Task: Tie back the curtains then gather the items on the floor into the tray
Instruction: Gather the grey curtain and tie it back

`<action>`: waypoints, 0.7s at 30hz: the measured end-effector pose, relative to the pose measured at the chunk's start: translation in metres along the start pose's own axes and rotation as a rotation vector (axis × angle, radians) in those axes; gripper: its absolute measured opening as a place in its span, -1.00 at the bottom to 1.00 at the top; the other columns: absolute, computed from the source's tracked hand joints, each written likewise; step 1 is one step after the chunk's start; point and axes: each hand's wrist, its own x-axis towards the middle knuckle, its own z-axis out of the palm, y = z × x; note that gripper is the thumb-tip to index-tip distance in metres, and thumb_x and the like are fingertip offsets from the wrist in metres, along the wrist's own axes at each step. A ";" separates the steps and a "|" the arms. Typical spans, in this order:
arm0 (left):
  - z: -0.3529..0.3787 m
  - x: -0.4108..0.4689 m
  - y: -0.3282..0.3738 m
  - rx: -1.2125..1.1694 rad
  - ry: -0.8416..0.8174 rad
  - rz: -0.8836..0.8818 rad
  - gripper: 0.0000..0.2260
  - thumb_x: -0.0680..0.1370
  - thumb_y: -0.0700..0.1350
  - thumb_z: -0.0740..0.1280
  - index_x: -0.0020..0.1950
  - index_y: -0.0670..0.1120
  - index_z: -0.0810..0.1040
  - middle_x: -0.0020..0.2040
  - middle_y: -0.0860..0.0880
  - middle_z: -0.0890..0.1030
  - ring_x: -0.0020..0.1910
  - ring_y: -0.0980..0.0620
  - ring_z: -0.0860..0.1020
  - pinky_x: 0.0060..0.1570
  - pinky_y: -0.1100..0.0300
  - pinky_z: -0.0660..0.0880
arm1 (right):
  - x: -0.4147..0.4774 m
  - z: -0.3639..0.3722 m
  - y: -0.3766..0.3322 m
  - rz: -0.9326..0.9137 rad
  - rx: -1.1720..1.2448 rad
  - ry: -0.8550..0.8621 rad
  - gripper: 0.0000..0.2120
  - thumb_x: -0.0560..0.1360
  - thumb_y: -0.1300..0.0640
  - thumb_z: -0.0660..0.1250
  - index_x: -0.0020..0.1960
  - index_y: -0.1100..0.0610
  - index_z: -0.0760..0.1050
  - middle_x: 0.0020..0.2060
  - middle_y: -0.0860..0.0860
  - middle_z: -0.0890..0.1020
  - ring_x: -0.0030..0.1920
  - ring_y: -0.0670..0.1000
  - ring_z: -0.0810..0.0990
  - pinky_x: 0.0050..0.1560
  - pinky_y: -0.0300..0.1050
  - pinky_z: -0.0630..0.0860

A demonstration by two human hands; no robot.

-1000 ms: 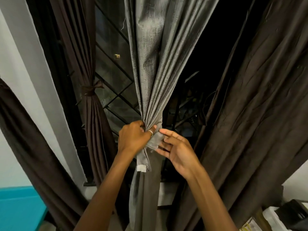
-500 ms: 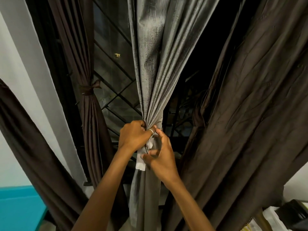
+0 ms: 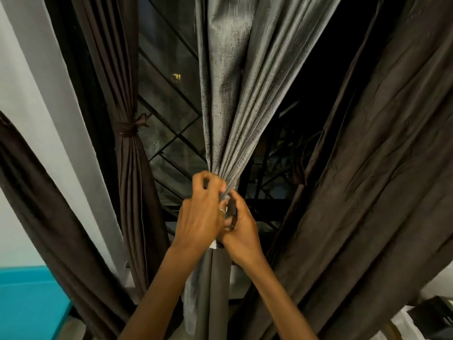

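Hanging down the middle of the frame, the grey curtain [image 3: 245,94] showed a silvery, slubbed weave. Its long pleats narrowed from the top edge to a tight neck just below centre. Under that neck it fell as a darker, flatter column toward the bottom edge.

Both hands met at the neck. The left hand [image 3: 199,217] reached in from the lower left. Its fingers [image 3: 208,180] were curled over the top of the gather and gripped the bunched pleats, with a ring [image 3: 221,211] on one finger. The right hand [image 3: 242,234] came from the lower right, just beside the left and touching it. Its fingers [image 3: 235,197] were bent in against the right side of the same neck and pinched the grey cloth there. A small white tab [image 3: 213,245] peeked out below the left hand.

At centre left, a brown curtain [image 3: 132,192] was cinched by a knotted tie-back [image 3: 126,128]. A far larger brown drape [image 3: 367,192] filled the right side of the frame. A window grille [image 3: 171,106] with dark diagonal bars showed between the curtains, and a teal block [image 3: 29,303] sat at lower left.
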 end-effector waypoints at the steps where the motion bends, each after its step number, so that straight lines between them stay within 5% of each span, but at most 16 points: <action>1: 0.001 -0.001 0.001 0.048 -0.010 0.033 -0.74 0.55 -0.12 0.40 0.05 0.07 0.33 0.37 -0.01 0.29 -0.31 -0.07 0.60 -0.34 -0.01 0.60 | 0.001 0.000 0.000 -0.014 0.010 -0.006 -0.21 0.46 0.41 0.43 0.51 -0.16 0.27 0.12 0.16 0.59 -0.24 -0.18 0.63 -0.22 -0.31 0.55; 5: 0.001 -0.001 0.002 0.138 -0.096 0.037 -0.73 0.52 -0.15 0.46 0.19 0.02 0.55 0.56 -0.13 0.18 -0.21 -0.08 0.68 -0.26 0.09 0.65 | 0.003 0.001 0.004 -0.026 0.050 0.001 -0.27 0.47 0.41 0.43 0.49 -0.08 0.31 0.12 0.03 0.65 0.00 -0.05 0.70 -0.01 -0.18 0.63; 9: -0.003 0.003 0.007 0.211 -0.115 -0.001 -0.64 0.57 -0.13 0.42 0.36 -0.02 0.49 0.57 -0.12 0.12 -0.14 -0.14 0.68 -0.17 0.03 0.65 | 0.004 -0.003 0.004 -0.008 0.015 -0.041 -0.16 0.47 0.48 0.39 0.54 -0.11 0.17 -0.03 -0.08 0.56 -0.26 -0.20 0.63 -0.21 -0.32 0.55; 12: -0.007 0.007 0.011 0.249 -0.159 -0.023 -0.65 0.62 -0.12 0.34 0.40 -0.07 0.43 0.56 -0.10 0.08 -0.12 -0.10 0.63 -0.12 0.09 0.61 | 0.005 -0.005 0.002 -0.007 0.040 -0.037 -0.12 0.47 0.52 0.38 0.53 -0.12 0.08 0.37 -0.03 0.48 -0.32 -0.21 0.59 -0.20 -0.32 0.54; 17: -0.016 0.019 0.026 0.372 -0.286 -0.071 -0.87 0.63 -0.20 0.33 0.16 -0.18 0.52 0.52 -0.23 0.09 -0.14 -0.10 0.61 -0.18 0.17 0.54 | 0.008 -0.007 0.004 -0.009 0.023 -0.027 -0.09 0.46 0.49 0.41 0.48 -0.21 0.04 0.44 0.05 0.45 -0.28 -0.21 0.60 -0.15 -0.31 0.55; 21: -0.020 0.026 0.032 0.440 -0.315 -0.091 -0.94 0.60 -0.23 0.33 -0.07 -0.16 0.50 0.45 -0.23 0.15 -0.22 -0.11 0.56 -0.24 0.15 0.44 | 0.008 -0.011 0.006 0.001 0.012 -0.020 -0.15 0.47 0.45 0.43 0.55 -0.02 0.08 0.34 -0.05 0.54 -0.29 -0.21 0.58 -0.13 -0.31 0.54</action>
